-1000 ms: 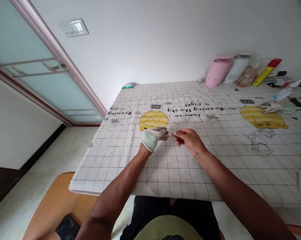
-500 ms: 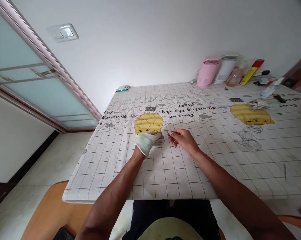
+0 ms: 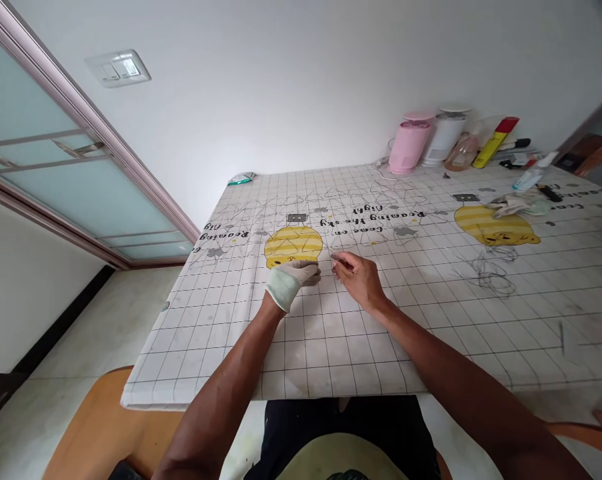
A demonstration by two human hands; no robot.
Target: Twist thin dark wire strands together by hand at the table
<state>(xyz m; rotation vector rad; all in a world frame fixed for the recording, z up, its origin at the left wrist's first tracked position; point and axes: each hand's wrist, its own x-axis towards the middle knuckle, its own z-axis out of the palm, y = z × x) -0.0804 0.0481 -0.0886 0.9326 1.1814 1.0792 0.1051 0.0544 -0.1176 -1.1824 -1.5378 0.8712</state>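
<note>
My left hand [image 3: 295,276], in a pale glove with a light green cuff, is closed low over the table, in front of a printed yellow bear. Bare and pinched at thumb and forefinger, my right hand [image 3: 358,277] is just to its right, with a small gap between them. Something dark and very thin shows at the right fingertips, too fine to name. What the gloved fingers hold is hidden. Thin bent wires [image 3: 308,197] lie in a row beyond my hands. A loose tangle of thin wire [image 3: 495,281] lies to the right.
A checked tablecloth [image 3: 325,347] covers the table. At the back right stand a pink device [image 3: 409,147], a white one [image 3: 443,140], a bottle [image 3: 463,153] and a yellow-red can [image 3: 495,143]. A spray bottle [image 3: 533,173] and a crumpled glove [image 3: 518,203] are nearer. A small packet [image 3: 242,179] lies back left.
My right hand has turned slightly, its fingertips lifting a little away from the table edge. The gap between the hands is slightly wider. The whole view has shifted a little.
</note>
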